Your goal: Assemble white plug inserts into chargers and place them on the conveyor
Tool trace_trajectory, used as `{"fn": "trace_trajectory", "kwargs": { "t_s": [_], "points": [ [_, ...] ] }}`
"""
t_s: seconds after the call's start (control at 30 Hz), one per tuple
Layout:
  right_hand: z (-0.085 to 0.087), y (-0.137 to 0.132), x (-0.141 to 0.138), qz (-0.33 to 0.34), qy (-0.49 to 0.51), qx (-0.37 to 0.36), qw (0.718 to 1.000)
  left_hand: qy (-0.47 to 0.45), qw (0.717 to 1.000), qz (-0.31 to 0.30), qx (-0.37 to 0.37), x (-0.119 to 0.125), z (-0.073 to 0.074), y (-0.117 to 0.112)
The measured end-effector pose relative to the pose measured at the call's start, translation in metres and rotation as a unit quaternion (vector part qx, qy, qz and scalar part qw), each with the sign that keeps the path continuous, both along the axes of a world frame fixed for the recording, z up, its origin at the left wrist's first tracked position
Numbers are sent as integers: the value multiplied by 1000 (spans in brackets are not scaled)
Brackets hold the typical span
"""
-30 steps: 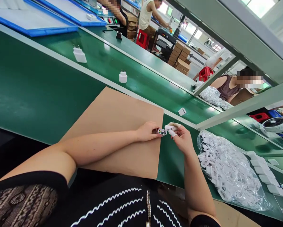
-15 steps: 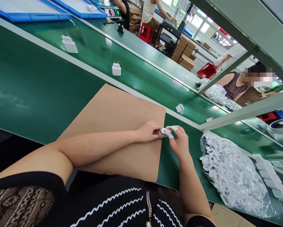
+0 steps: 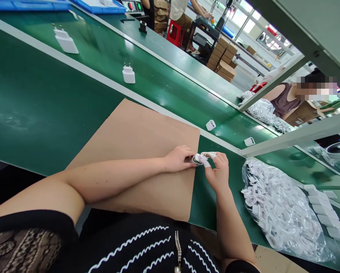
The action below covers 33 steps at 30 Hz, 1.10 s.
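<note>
My left hand (image 3: 179, 158) is closed around a white charger housing (image 3: 196, 160), its open end turned to the right with something dark and yellow-green inside. White covers sit on the thumb and a finger of my right hand (image 3: 218, 172). Those fingertips pinch a small white piece (image 3: 199, 156) against the housing's open end; its exact kind is too small to make out. Both hands are over the right edge of a brown cardboard sheet (image 3: 147, 132) on the green bench. To the right of my right hand lies a clear plastic bag (image 3: 283, 212) full of white plastic parts.
On the green belt (image 3: 170, 94) stand white plug chargers (image 3: 129, 74) and open housings (image 3: 211, 125). White pieces (image 3: 326, 214) lie in a row beyond the bag. A metal frame (image 3: 283, 136) rises at the right. Across the belt sits a co-worker (image 3: 286, 96); blue trays (image 3: 101, 7) are far left.
The chargers and housings on the belt have shifted left and away, and another housing shows more fully by the frame. My hands keep nearly the same pose at the held housing.
</note>
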State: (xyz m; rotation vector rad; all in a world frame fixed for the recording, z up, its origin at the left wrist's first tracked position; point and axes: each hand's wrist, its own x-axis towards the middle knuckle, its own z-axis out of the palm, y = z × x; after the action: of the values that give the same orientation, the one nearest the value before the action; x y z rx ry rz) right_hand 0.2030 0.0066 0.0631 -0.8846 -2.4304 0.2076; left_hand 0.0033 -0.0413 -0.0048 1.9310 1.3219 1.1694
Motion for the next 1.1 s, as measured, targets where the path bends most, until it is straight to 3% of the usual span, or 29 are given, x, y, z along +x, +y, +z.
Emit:
{"fn": "trace_trajectory", "kwargs": {
  "t_s": [0.33, 0.57, 0.77, 0.87, 1.0, 1.1],
  "points": [
    [-12, 0, 0, -20, -64, 43, 997, -22, 1000, 0, -4, 0, 1, -2],
    [-4, 2, -1, -8, -91, 61, 994, -24, 999, -3, -24, -1, 4, -2],
    [-24, 1, -1, -65, -19, 12, 998, -29, 999, 23, -29, 1, 1, 0],
    [-36, -3, 1, -77, 63, -78, 992, -24, 999, 28, -37, 5, 2, 0],
    [-36, -4, 28, -73, 141, -186, 970, -63, 992, 32, -104, 4, 9, 3],
    [-30, -9, 76, -132, 83, -136, 978, -88, 983, 108, -123, -14, 16, 19]
  ]
}}
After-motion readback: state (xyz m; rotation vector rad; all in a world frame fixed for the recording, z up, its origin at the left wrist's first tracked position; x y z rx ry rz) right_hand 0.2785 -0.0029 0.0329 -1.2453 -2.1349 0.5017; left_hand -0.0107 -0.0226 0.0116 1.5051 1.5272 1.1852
